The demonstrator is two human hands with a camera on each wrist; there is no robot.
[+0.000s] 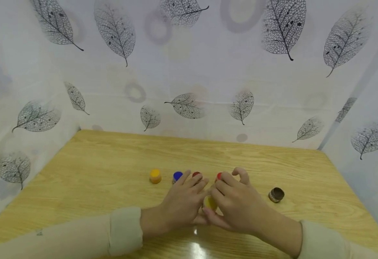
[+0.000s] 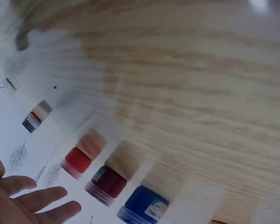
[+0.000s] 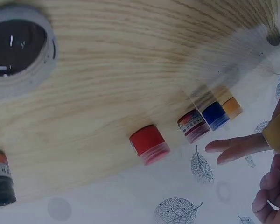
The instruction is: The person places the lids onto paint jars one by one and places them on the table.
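Note:
Both hands meet at a small paint jar with a yellow lid near the front middle of the wooden table. My right hand pinches it, thumb at its near side and fingers over its far side. From the other side my left hand holds the jar, its thumb low beside it and the outer fingers stretched out. The right wrist view shows the yellow jar between the two hands, partly covered by fingers.
Beyond the hands stand jars in orange, blue, dark red and red. A dark jar is on the right. Close to the right wrist camera appears a round dark-topped container. Leaf-patterned cloth surrounds the table.

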